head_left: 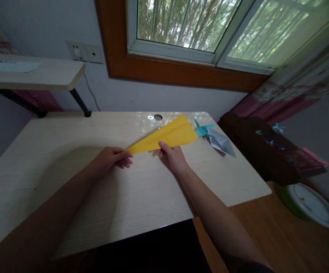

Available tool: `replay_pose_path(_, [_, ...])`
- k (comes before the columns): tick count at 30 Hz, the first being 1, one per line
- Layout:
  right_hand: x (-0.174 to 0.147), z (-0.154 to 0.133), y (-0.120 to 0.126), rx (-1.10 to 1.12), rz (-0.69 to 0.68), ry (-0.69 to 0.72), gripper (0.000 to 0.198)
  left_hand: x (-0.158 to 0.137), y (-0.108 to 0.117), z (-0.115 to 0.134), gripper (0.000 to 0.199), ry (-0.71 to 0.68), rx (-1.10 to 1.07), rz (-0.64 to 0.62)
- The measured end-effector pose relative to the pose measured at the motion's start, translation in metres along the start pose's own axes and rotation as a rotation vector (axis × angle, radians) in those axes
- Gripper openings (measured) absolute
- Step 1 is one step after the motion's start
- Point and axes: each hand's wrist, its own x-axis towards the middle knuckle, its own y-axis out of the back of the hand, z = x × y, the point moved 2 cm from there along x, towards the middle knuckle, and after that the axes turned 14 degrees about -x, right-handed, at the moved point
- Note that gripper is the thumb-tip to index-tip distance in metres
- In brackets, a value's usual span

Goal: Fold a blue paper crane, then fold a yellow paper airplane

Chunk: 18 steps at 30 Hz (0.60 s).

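A sheet of yellow paper, folded into a long narrow shape, is held between both hands above the desk. Its pointed end lies to the left, pinched by my left hand between thumb and fingers. My right hand grips the lower edge near the middle, thumb on top and fingers underneath. The wide end points up and to the right. Just beyond it, a teal folded-paper figure and a grey-white folded-paper piece rest on the desk, close together.
The pale wooden desk has a round cable hole near its back edge. A raised shelf on black legs stands at the left. Behind is a window. A dark wooden cabinet and a round bin are to the right.
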Motion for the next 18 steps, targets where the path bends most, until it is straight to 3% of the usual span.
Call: replay_pose_path(18, [0.006, 0.0053, 0.0079, 0.074, 0.153, -0.064, 0.043, 0.0027, 0.0088, -0.0019, 0.029, -0.038, -0.122, 0.12])
